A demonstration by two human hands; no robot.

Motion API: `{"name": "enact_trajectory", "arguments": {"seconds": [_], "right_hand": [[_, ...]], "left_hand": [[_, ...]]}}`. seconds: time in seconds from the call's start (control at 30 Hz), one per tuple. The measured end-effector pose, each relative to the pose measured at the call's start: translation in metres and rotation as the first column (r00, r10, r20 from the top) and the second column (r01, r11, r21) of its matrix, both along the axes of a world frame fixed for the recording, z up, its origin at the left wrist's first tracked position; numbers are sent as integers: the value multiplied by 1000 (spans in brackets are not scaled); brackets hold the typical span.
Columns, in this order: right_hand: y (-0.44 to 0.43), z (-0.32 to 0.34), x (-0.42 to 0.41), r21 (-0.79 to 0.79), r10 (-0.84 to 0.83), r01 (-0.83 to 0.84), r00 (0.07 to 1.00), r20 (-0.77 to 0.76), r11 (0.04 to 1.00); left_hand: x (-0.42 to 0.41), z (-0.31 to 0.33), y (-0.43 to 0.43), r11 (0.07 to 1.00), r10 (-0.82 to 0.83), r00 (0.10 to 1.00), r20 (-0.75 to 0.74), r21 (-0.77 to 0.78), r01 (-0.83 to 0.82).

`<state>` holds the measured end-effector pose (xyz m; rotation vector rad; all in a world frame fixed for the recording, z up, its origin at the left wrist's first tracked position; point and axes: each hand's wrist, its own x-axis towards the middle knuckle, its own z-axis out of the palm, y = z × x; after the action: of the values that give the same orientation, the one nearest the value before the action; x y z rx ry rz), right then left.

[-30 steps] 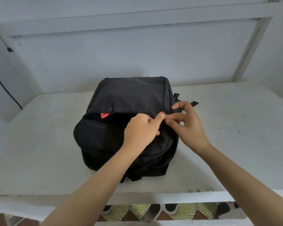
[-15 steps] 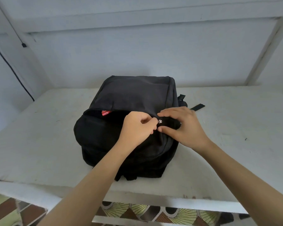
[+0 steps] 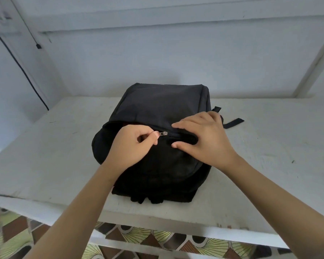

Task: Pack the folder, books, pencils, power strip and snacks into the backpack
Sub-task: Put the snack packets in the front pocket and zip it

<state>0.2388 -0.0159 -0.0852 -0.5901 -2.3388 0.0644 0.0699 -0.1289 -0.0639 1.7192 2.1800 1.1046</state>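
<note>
A black backpack point(image 3: 163, 105) lies flat in the middle of the white table point(image 3: 54, 156). My left hand point(image 3: 133, 146) pinches the metal zipper pull point(image 3: 162, 133) on the bag's front. The zip is closed to the right of the pull; a short dark gap point(image 3: 118, 125) stays open at the left end. My right hand point(image 3: 204, 139) rests on the bag just right of the pull, fingers and thumb spread on either side of the closed zip line. The folder, books, pencils, power strip and snacks are out of sight.
A black strap point(image 3: 232, 123) sticks out from the bag's right side onto the table. A dark cable point(image 3: 21, 66) hangs down the wall at the left. The table's front edge point(image 3: 157, 223) is near me, with patterned floor point(image 3: 138, 238) below.
My left hand has drawn the zipper pull leftward, closing more of the opening. The red item seen inside the gap earlier is now covered. My right hand flattened onto the bag.
</note>
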Motion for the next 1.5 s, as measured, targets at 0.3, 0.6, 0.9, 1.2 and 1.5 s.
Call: {"name": "enact_trajectory", "arguments": {"seconds": [0.3,0.6,0.9,1.2,1.5], "right_hand": [[2,-6,-2,168,-74,86,995,-73,982],[-4,-12,-2,46,-61,66,994,-88,997],[-1,-25,28,-836,-380,28,899,-219,549],[-8,-43,35,-884,-514,170,853,-89,436],[-21,-46,49,-838,-662,310,745,-79,449]], "left_hand": [[-62,9,-27,976,196,972,-132,122,-181],[-113,-13,-35,938,347,938,11,-6,-347],[-72,8,-1,983,-38,974,-222,166,76],[-32,-15,29,962,-262,794,-548,-86,258],[-37,-28,26,960,-260,771,-581,-67,274]]}}
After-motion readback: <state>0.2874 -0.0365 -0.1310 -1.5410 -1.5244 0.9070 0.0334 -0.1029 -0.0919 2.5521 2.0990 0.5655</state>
